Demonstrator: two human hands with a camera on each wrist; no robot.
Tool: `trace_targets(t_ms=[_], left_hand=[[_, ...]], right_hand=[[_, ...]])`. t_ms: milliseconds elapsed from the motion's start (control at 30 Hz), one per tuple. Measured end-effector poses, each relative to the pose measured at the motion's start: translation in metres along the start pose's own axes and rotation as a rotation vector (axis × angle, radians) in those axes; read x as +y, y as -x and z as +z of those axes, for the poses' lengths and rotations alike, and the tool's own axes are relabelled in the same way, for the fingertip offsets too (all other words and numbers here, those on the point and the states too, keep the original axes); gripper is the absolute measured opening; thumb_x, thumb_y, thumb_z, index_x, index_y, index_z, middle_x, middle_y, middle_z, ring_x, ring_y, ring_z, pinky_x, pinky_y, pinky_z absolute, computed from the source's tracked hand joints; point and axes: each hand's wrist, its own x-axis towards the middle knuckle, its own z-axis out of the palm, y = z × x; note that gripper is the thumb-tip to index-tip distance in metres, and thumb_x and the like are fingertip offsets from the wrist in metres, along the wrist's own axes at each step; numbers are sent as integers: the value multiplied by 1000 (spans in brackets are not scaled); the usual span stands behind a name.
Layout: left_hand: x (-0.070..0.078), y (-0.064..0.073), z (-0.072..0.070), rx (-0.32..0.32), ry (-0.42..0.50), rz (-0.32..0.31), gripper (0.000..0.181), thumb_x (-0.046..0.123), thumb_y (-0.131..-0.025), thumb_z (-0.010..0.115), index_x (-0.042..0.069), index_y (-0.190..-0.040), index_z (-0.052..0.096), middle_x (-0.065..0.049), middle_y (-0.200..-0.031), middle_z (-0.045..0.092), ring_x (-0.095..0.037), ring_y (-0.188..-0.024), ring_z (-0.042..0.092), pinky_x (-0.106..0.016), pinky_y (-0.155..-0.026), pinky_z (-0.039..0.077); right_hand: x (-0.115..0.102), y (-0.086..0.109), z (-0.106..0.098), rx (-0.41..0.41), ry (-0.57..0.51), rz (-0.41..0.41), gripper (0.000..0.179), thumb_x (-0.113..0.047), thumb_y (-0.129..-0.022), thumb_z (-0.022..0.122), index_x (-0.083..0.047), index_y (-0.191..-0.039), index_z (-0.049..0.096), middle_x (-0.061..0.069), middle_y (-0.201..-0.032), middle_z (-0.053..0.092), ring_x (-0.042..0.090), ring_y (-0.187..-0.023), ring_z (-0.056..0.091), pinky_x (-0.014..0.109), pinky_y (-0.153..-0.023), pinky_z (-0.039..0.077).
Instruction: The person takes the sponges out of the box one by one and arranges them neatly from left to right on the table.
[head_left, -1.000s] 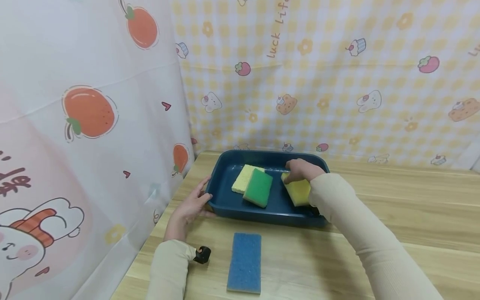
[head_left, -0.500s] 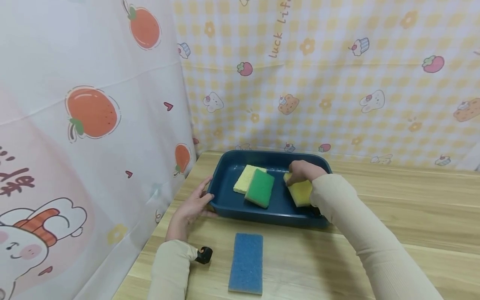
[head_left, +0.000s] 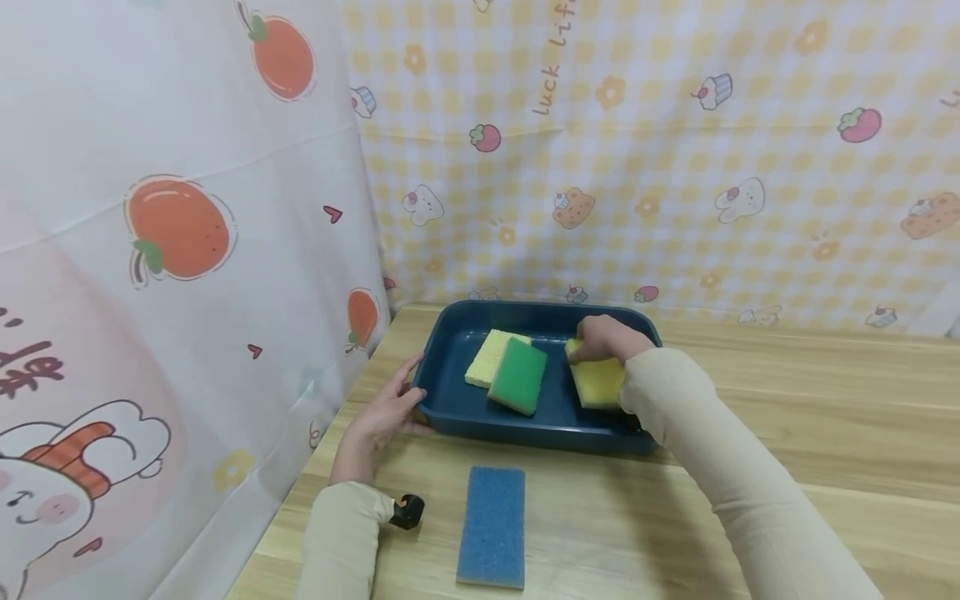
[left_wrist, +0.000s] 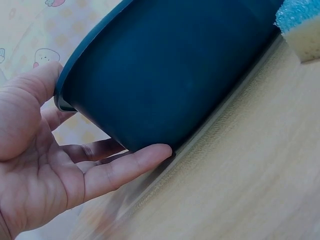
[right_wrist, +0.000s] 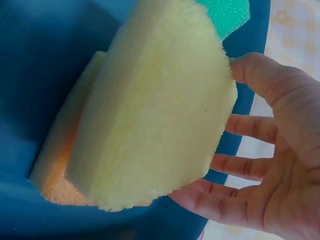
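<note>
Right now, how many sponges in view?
5: blue sponge on the table; pale yellow sponge and green sponge in the tray; yellow sponge in the right hand; orange sponge partly behind it, right-wrist view. Others may be hidden.

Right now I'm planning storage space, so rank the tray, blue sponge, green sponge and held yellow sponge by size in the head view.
Tray
Blue sponge, though it lies nearest
Green sponge
Unsure: held yellow sponge, partly hidden by the right hand
</note>
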Motion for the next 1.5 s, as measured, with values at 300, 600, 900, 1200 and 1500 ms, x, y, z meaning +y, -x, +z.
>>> trace_targets(t_ms=[300, 600, 900, 1200, 1500], left_hand=[[2, 0, 3, -3, 2, 0, 63, 4, -92, 35, 31, -145, 11, -29, -132, 24, -45, -114, 39, -53, -70, 50], [1, 0, 1, -15, 12, -2, 64, 3, -93, 33, 27, -145, 8, -32, -134, 19, -48, -118, 34, -54, -72, 49], [4, 2, 3, -8, 3, -15, 63, 4, -93, 34, 26, -145, 8, -31, -137, 17, -48, -118, 33, -53, -72, 49], [3, 1, 4, -14, 18, -15, 64, 4, -92, 34, 26, -145, 8, -31, -137, 16, -49, -118, 32, -54, -72, 49], [3, 0, 3, -29, 24, -7, 64, 3, -93, 33, 27, -146, 6, -31, -136, 16, -48, -118, 33, -55, -73, 48]], right_hand=[[-6, 9, -10, 54, 29, 18, 53, -36, -81, 60, 1, -117, 50, 18, -104, 52, 28, -84, 52, 35, -52, 50], [-24, 33, -15, 80, 49, 41, 61, -41, -81, 59, 0, -123, 46, 19, -115, 50, 29, -86, 54, 34, -44, 49], [-33, 57, 3, 101, 63, 28, 62, -47, -79, 59, 0, -118, 48, 13, -89, 54, 23, -63, 57, 30, -41, 48], [-46, 83, 19, 115, 127, -35, 67, -48, -78, 58, 1, -122, 47, 15, -94, 54, 23, -72, 53, 33, -53, 46], [-56, 111, 35, 129, 134, -91, 65, -47, -75, 61, 3, -115, 49, 13, -88, 52, 22, -70, 49, 28, -52, 42]])
